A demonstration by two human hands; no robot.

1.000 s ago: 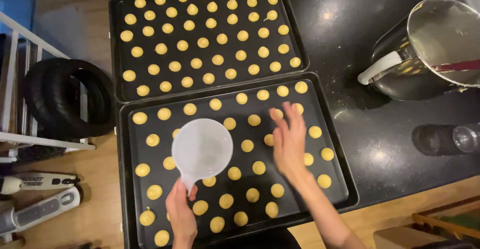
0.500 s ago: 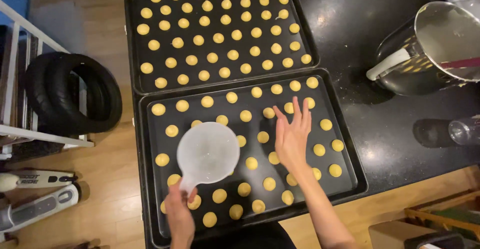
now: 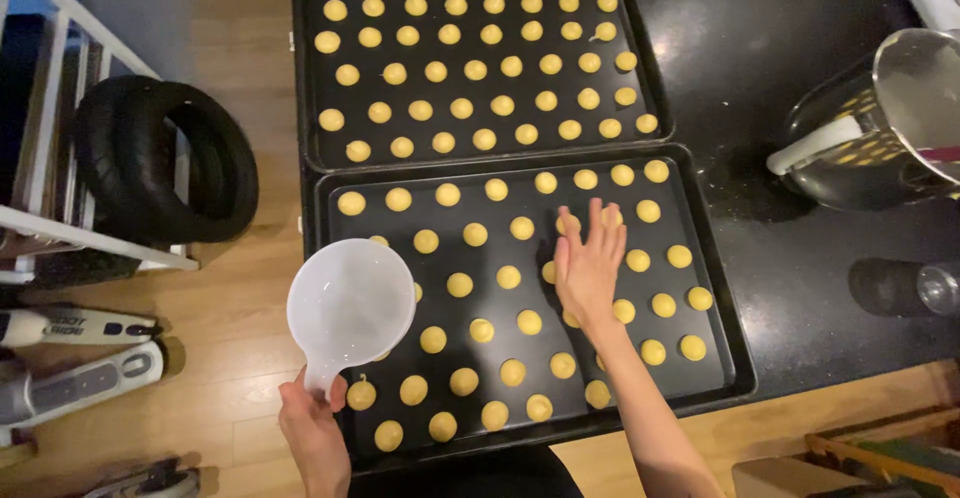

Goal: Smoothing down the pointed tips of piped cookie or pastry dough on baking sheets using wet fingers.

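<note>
While the left hand (image 3: 312, 428) grips a white scoop (image 3: 351, 303) over the near baking tray (image 3: 722, 358), the open right hand (image 3: 588, 270) hovers flat over dough rounds (image 3: 458, 285), which a careless press could squash.

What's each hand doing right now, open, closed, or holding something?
Left hand: closed on the handle of the white plastic cup.
Right hand: open, fingers spread flat over the dough balls on the near baking tray, holding nothing.
</note>
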